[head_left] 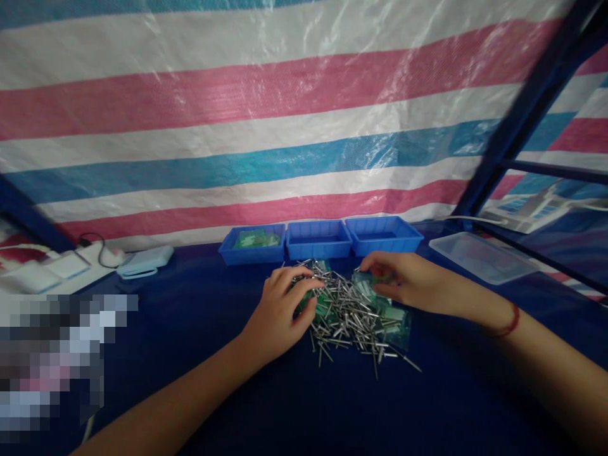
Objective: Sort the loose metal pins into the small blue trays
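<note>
A loose pile of thin silvery metal pins [349, 310], like blind rivets or nails, lies on the dark blue table. Small clear green-tinted plastic bags [394, 323] are mixed in with it, with pale contents I cannot make out. Over the pile's left side is my left hand [280, 310], fingers curved and apart, no object seen in its grasp. My right hand [403, 280] reaches in from the right at the pile's back edge. Its thumb and forefinger are apart, close to another clear bag [365, 285]; whether they touch it is unclear.
Three blue trays stand in a row behind the pile. The left tray [251, 254] contains green-tinted bags; the middle tray [319, 250] and right tray [384, 246] show bare insides. A translucent lid [484, 256] lies right, a light-blue case [145, 261] and power strip [61, 269] left.
</note>
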`<state>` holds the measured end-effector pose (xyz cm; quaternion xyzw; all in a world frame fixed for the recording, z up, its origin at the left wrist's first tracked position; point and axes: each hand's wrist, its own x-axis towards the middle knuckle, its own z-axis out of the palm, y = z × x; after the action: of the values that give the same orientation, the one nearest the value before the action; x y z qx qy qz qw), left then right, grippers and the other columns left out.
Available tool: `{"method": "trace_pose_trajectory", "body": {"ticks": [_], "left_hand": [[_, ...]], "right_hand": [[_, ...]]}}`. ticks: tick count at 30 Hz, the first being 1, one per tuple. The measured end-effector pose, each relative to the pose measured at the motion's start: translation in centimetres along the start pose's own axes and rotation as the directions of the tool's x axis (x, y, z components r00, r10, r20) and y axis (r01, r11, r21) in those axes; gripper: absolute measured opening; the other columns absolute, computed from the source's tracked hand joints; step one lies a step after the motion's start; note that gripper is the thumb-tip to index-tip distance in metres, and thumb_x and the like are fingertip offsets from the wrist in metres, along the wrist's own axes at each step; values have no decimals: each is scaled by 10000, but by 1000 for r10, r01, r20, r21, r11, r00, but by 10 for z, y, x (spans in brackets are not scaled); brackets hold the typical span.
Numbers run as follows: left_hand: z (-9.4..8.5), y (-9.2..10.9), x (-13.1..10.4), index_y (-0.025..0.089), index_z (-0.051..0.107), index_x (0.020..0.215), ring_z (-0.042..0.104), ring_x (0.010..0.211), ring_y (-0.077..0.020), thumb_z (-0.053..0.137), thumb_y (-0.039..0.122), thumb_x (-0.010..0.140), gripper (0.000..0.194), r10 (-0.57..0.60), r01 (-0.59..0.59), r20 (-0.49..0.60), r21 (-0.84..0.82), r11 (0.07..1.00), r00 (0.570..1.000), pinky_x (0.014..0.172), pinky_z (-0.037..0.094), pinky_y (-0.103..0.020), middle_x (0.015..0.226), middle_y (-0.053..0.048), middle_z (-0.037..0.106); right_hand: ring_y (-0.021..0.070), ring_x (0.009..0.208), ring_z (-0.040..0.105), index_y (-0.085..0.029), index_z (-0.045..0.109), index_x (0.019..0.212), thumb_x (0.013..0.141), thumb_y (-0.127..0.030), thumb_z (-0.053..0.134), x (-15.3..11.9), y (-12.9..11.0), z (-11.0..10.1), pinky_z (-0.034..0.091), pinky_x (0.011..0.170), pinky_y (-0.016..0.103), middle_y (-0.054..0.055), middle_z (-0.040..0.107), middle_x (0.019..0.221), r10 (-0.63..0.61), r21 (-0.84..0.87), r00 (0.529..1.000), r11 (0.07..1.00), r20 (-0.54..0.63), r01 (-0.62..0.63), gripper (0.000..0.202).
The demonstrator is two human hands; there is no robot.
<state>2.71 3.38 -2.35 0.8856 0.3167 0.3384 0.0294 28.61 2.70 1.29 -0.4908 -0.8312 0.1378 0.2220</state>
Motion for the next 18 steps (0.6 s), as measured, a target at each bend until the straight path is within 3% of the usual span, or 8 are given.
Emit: {"method": "trace_pose_trajectory", "body": {"ticks": [5, 8, 10, 11, 13, 15, 18], "left_hand": [[-2, 3, 2, 218, 512, 1113, 477, 1080, -230, 503, 173, 866, 251, -34, 30, -47, -71, 997, 998, 922, 386, -434, 1108, -81, 558], [-5, 14, 3, 202, 435, 1228, 482, 1090, -231, 549, 242, 851, 396, -82, 68, -69, -179, 982, 994, 937, 377, -431, 1140, -95, 562], [-9, 22, 4, 193, 419, 1257, 520, 1032, -221, 585, 295, 828, 472, -154, 137, -42, -279, 951, 987, 896, 407, -400, 1112, -93, 581], [-10, 25, 5, 190, 473, 1206, 550, 953, -205, 582, 314, 829, 412, -200, 191, 5, -317, 929, 980, 838, 432, -367, 1045, -78, 606], [-12, 29, 6, 180, 597, 955, 557, 743, -159, 547, 329, 848, 190, -274, 297, 114, -357, 886, 955, 685, 443, -294, 815, -25, 621], [-12, 28, 7, 171, 598, 755, 518, 630, -130, 527, 320, 855, 193, -335, 376, 171, -394, 839, 927, 601, 413, -259, 669, 7, 576], [-11, 24, 7, 168, 613, 797, 543, 668, -137, 537, 306, 846, 165, -380, 416, 176, -496, 762, 908, 622, 424, -260, 711, 0, 604]], "right_hand": [[169, 757, 621, -189, 576, 926, 782, -234, 561, 3, -21, -1, 519, 680, 340, 38, 640, 846, 19, 156, 959, 987, -282, 27, 151], [156, 760, 625, -188, 573, 907, 787, -271, 593, 0, -41, 7, 532, 655, 308, 42, 638, 869, 45, 344, 928, 935, -369, 91, 148], [139, 713, 626, -186, 577, 906, 777, -272, 617, -2, -54, 15, 534, 613, 276, 34, 639, 842, 67, 453, 934, 885, -352, 108, 159], [132, 697, 626, -187, 579, 907, 775, -267, 622, -4, -59, 20, 533, 601, 265, 31, 641, 833, 75, 494, 939, 863, -337, 109, 160], [125, 688, 627, -192, 573, 923, 771, -258, 624, -5, -66, 29, 531, 593, 254, 32, 643, 844, 92, 557, 947, 824, -309, 102, 174], [126, 689, 628, -199, 555, 975, 761, -255, 628, -5, -68, 37, 529, 578, 252, 38, 643, 880, 116, 603, 955, 794, -273, 76, 233], [127, 659, 615, -191, 564, 938, 778, -245, 603, -5, -67, 43, 517, 558, 256, 26, 646, 811, 130, 602, 972, 798, -194, 13, 174]]}}
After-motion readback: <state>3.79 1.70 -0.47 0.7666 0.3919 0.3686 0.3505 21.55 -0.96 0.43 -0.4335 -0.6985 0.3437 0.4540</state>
